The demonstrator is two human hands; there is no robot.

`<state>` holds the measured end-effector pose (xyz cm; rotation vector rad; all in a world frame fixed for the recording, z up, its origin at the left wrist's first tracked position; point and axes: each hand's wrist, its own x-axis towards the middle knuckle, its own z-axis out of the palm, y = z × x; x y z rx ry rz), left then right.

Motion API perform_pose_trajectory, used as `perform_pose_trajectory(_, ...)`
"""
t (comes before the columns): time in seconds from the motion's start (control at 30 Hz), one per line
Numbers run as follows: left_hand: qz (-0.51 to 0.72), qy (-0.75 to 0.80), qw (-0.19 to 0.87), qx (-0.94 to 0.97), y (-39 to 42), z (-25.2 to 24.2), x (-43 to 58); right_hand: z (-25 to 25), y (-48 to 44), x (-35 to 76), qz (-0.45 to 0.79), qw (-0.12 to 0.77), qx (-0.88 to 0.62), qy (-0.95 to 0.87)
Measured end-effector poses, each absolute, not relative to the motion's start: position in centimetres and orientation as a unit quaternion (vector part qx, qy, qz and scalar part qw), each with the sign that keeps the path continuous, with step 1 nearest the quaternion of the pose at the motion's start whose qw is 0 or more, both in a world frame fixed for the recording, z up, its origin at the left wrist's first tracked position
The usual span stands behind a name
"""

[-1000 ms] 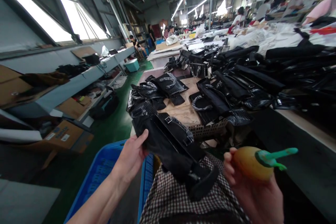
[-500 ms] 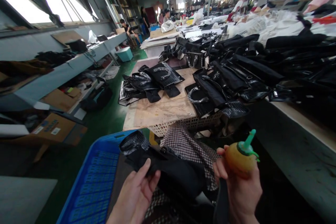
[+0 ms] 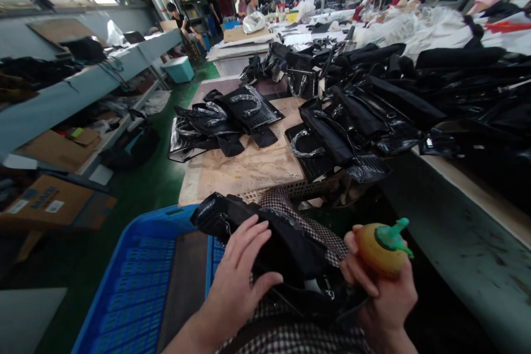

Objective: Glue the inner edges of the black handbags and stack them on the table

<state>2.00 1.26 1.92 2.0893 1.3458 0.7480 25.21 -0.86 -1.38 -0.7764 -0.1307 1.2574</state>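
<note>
A black bag [image 3: 290, 243] lay across the wearer's checked cloth [image 3: 277, 199] at lap height, directly between two bare hands, its long axis slanting from the far left, beside a blue crate [image 3: 166, 214], down to the near right. The left hand [image 3: 238, 271] was the nearer to it: it rested on the bag's left half, palm down, thumb spread away from the fingers, not closed around anything. The right hand [image 3: 385, 293] was at the bag's near right end, its fingers wrapped around a rounded amber squeeze bottle [image 3: 377, 249] whose green nozzle [image 3: 394, 232] pointed up and to the right; whether that hand also pinched the bag's edge could not be told. Counted, there was one bag on the lap, one bottle and one blue crate. Ahead stood one wooden tabletop [image 3: 244, 168], with a small cluster of black bags [image 3: 249, 113] on its left, overlapping too much to number surely. One bag with a pale-wrapped handle [image 3: 307, 144] lay near its right edge, against a large dark heap [image 3: 415, 105] too tangled to count.
</note>
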Motion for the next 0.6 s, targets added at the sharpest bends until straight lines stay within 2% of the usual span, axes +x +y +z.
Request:
perform_pose_trajectory(0.07, 0.181, 0.416, 0.155, 0.878, 2.6, 1.7, 2.1, -1.1, -0.4, 25.7, 0.579, 0.739, -0.335, -0.075)
perform_pose_trajectory(0.1, 0.146, 0.393, 0.136, 0.898, 3.3, 1.6, 2.3, -1.0, -0.2, 25.8, 0.58, 0.741, -0.329, -0.08)
perform_pose_trajectory(0.2, 0.089, 0.389, 0.166, 0.902, 5.1, 1.2, 2.8, -0.7, 0.4, 25.9, 0.576, 0.75, -0.316, -0.076)
perform_pose_trajectory(0.33, 0.104, 0.365, 0.185, 0.906, 5.7, 0.7, 2.3, 0.1, 1.5, 25.9, 0.556, 0.755, -0.34, -0.073)
perform_pose_trajectory(0.5, 0.15, 0.231, 0.013, 0.961, 5.5, 3.3, 1.8, 1.8, 2.2, 26.1, 0.554, 0.746, -0.36, -0.082)
perform_pose_trajectory(0.6, 0.112, 0.156, -0.024, 0.981, 5.1, 6.5, 2.3, 3.0, 2.1, 26.4, 0.562, 0.744, -0.35, -0.089)
